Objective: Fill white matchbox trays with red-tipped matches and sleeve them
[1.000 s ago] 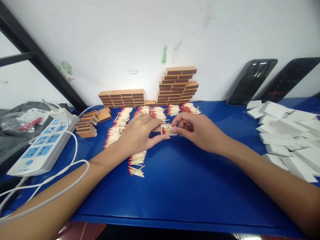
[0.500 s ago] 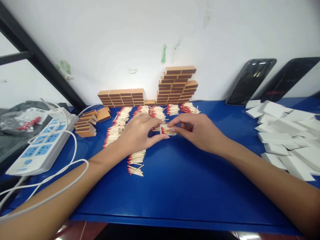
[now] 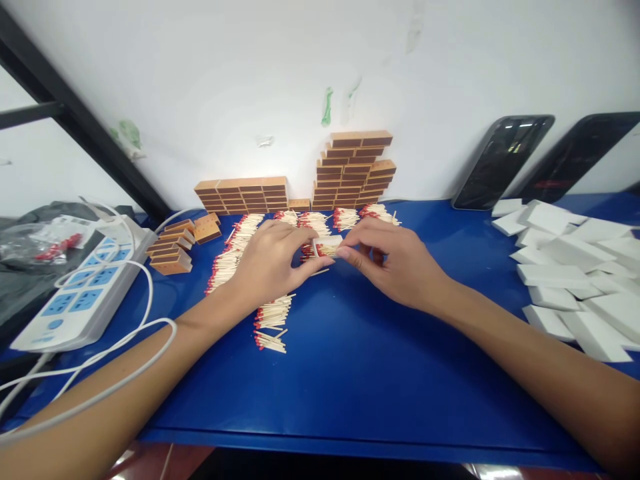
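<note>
A small white matchbox tray (image 3: pixel 334 239) with red-tipped matches (image 3: pixel 326 250) inside is held between my hands above the table. My left hand (image 3: pixel 277 260) grips its left end with thumb and fingers. At the right end, the thumb and index finger of my right hand (image 3: pixel 393 257) close on the tray's edge. Rows of loose matches (image 3: pixel 227 270) lie beneath and behind my left hand. A smaller group of matches (image 3: pixel 273 313) is nearer the front, and a single match (image 3: pixel 320 272) pokes out by my left thumb.
Brown matchboxes stand stacked by the wall in a low block (image 3: pixel 243 195) and a taller one (image 3: pixel 350 173). More matchboxes (image 3: pixel 173 250) sit at left, beside a power strip (image 3: pixel 85 293) and cable. White trays (image 3: pixel 565 253) are heaped at right, below two leaning black panels (image 3: pixel 505 160).
The tray has shifted slightly left and away from me, and its inside is tipped more into view. A match now sticks out near my left thumb.
</note>
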`<state>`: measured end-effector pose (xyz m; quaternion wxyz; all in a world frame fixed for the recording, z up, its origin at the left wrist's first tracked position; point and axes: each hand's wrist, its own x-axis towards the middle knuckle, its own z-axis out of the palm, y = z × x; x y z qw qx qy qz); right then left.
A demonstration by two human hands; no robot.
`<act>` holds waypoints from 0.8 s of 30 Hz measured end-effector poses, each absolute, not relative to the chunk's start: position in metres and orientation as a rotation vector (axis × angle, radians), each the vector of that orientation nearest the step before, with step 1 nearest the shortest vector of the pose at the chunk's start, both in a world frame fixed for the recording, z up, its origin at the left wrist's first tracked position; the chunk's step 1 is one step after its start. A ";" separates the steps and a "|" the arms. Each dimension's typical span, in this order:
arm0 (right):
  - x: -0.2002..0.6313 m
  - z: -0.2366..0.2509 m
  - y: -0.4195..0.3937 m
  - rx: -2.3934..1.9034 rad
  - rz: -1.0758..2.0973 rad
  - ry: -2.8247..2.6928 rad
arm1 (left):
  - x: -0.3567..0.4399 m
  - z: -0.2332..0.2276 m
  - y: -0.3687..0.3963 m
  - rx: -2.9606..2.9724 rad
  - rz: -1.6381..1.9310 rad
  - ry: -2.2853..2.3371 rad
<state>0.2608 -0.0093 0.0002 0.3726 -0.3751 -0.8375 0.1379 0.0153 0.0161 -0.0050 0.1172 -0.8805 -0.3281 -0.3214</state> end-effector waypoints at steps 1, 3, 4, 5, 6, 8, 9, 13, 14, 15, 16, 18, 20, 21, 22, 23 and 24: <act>0.261 0.000 -0.009 -0.953 0.349 -2.168 | 0.016 -0.005 0.016 -2.575 -0.941 -0.962; 0.260 -0.001 -0.009 -0.927 0.342 -2.189 | 0.016 -0.006 0.016 -2.578 -0.929 -0.976; 0.260 -0.002 -0.008 -0.915 0.338 -2.192 | 0.016 -0.006 0.016 -2.579 -0.919 -0.989; 0.260 -0.003 -0.008 -0.909 0.333 -2.199 | 0.016 -0.007 0.016 -2.582 -0.901 -1.006; 0.260 -0.004 -0.008 -0.913 0.335 -2.216 | 0.016 -0.007 0.015 -2.592 -0.873 -1.022; 0.261 -0.006 -0.009 -0.955 0.381 -2.286 | 0.015 -0.007 0.015 -2.647 -0.769 -1.050; 0.261 -0.007 -0.009 -0.992 0.419 -2.319 | 0.015 -0.007 0.014 -2.683 -0.705 -1.064; 0.262 -0.011 -0.010 -1.104 0.529 -2.365 | 0.015 -0.006 0.013 -2.766 -0.551 -1.107; 0.261 -0.011 -0.010 -1.110 0.530 -2.365 | 0.015 -0.006 0.013 -2.763 -0.549 -1.110; 0.261 -0.011 -0.010 -1.111 0.531 -2.364 | 0.015 -0.005 0.013 -2.759 -0.550 -1.109; 0.261 -0.011 -0.010 -1.108 0.531 -2.360 | 0.015 -0.005 0.013 -2.757 -0.551 -1.108; 0.260 -0.011 -0.009 -1.103 0.532 -2.353 | 0.016 -0.005 0.012 -2.757 -0.554 -1.113; 0.260 -0.011 -0.009 -1.091 0.524 -2.354 | 0.016 -0.005 0.012 -2.760 -0.559 -1.122; 0.259 -0.011 -0.009 -1.084 0.516 -2.356 | 0.016 -0.006 0.012 -2.761 -0.561 -1.124; 0.259 -0.012 -0.009 -1.077 0.503 -2.356 | 0.016 -0.006 0.012 -2.763 -0.561 -1.124; 0.259 -0.012 -0.009 -1.070 0.488 -2.354 | 0.015 -0.006 0.012 -2.764 -0.560 -1.125; 0.259 -0.013 -0.010 -1.062 0.471 -2.349 | 0.015 -0.006 0.012 -2.762 -0.558 -1.127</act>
